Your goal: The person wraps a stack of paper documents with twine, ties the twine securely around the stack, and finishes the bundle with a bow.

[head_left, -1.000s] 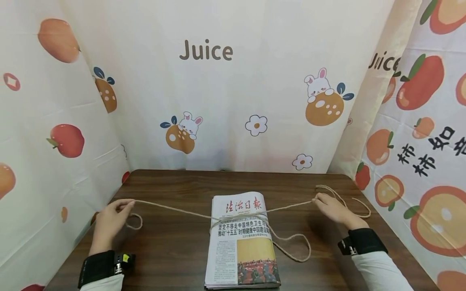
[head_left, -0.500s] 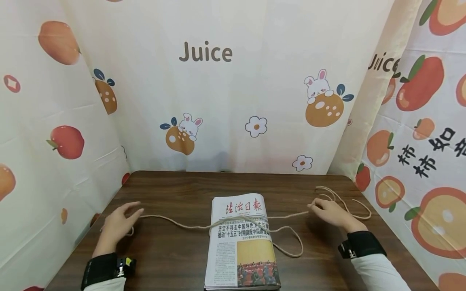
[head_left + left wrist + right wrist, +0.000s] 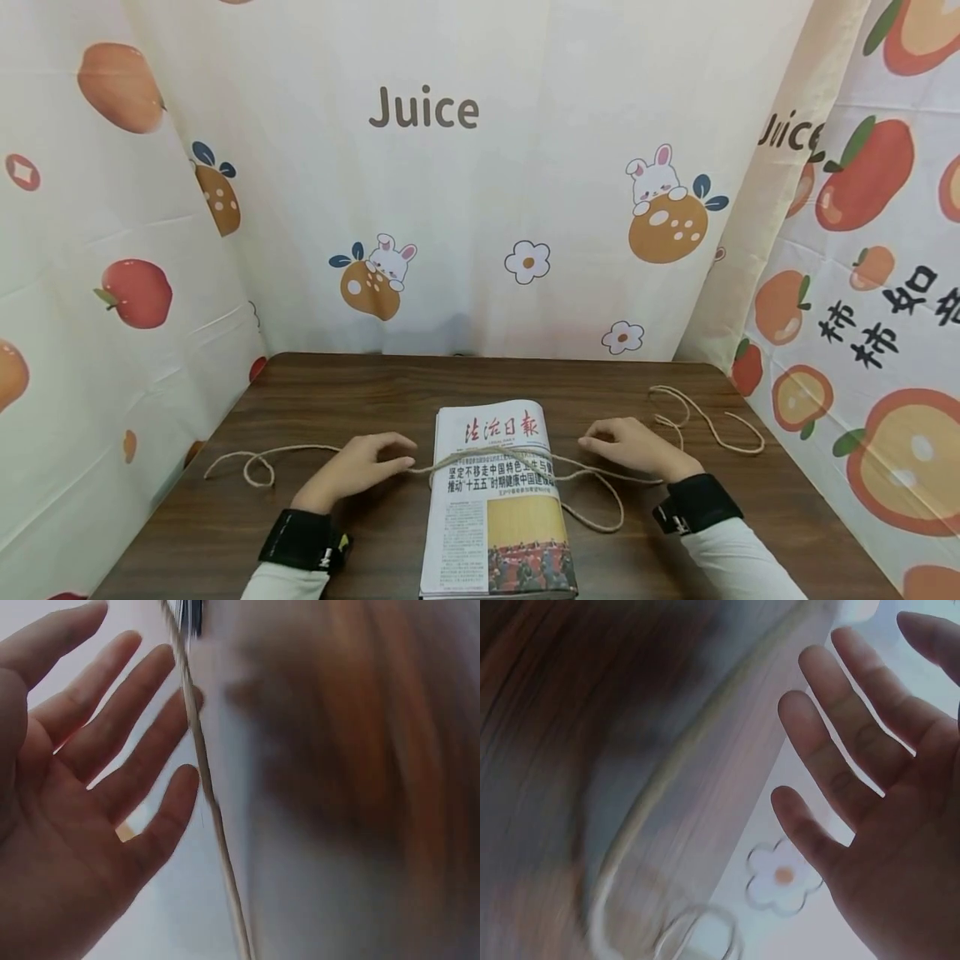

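Note:
In the head view a folded stack of newspapers (image 3: 456,542) lies at the front middle of the table. Beige rope (image 3: 497,449) crosses over its upper part, the strands crossing there, and a slack loop lies by its right side. Left of the stack, my left hand (image 3: 358,469) hovers with fingers spread, close to the rope; whether they touch cannot be told. In the left wrist view the rope (image 3: 212,796) runs past the fingertips. My right hand (image 3: 637,447) is to the stack's right, its fingers extended, holding nothing. The right wrist view has the rope (image 3: 660,784) apart from the fingers.
The dark wooden table (image 3: 360,375) carries loose rope ends to the far left and far right. Fruit-printed curtains (image 3: 465,192) enclose its back and sides. Each wrist wears a black strap (image 3: 701,502).
Both hands have let go of the rope, which was stretched out sideways and now lies slack. They have moved inward toward the newspapers, the left hand farther.

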Demonstrator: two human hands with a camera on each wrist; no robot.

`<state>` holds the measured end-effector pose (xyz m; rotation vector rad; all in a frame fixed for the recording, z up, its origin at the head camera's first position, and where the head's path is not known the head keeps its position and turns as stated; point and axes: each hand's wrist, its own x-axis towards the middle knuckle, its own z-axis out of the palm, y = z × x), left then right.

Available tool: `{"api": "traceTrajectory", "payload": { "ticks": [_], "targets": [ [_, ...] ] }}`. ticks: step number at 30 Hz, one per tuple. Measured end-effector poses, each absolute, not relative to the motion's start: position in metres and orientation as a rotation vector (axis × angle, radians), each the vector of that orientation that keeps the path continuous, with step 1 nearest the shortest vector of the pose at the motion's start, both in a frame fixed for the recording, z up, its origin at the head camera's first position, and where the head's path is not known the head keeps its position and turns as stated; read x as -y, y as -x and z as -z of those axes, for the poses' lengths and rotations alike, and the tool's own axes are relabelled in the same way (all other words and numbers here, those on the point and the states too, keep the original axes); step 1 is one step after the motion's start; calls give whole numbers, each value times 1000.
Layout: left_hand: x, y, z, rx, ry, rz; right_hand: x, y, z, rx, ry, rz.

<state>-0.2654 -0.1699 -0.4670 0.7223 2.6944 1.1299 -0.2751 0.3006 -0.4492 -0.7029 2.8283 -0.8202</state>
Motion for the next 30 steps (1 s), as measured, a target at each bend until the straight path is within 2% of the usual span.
{"api": "traceTrajectory", "payload": {
  "ticks": [8, 14, 30],
  "targets": [
    [141, 270, 470, -2537, -835, -1140, -271, 277, 449, -2643, 805, 880],
    [139, 272, 471, -2550, -810, -1128, -266, 275, 447, -2634, 879, 876],
    [211, 255, 436, -2729, -706, -1239, -281, 276, 444, -2723, 775, 898]
  ]
}}
